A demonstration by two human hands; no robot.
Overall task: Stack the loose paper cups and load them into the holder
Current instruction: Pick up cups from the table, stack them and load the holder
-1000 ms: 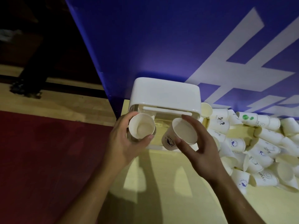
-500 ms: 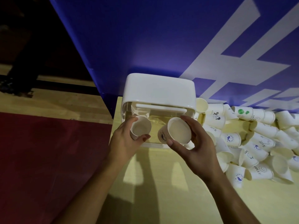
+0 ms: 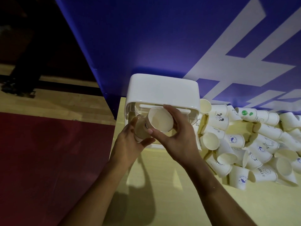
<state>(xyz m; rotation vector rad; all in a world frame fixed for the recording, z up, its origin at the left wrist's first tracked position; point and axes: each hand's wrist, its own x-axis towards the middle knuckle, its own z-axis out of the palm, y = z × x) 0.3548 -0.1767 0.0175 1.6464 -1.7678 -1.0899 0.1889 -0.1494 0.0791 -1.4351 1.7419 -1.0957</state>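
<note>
Now, the blue backdrop panel with white lettering (image 3: 146, 38) stands behind the pale yellow surface (image 3: 162, 185). The white rectangular plastic holder (image 3: 164, 90) sits at the rear left corner of the surface, with the heap of loose white paper cups (image 3: 254, 144) just beside it on the right. Half a second ago the two hands held their cups apart, side by side; the cups now overlap in front of the holder. The right hand (image 3: 177, 137) curls fingers and thumb round the upper paper cup (image 3: 160, 119). The left hand (image 3: 128, 144) grips the lower paper cup (image 3: 140, 132) round its body. Nesting appears under way; full seating cannot be confirmed. Loading into the holder remains.
</note>
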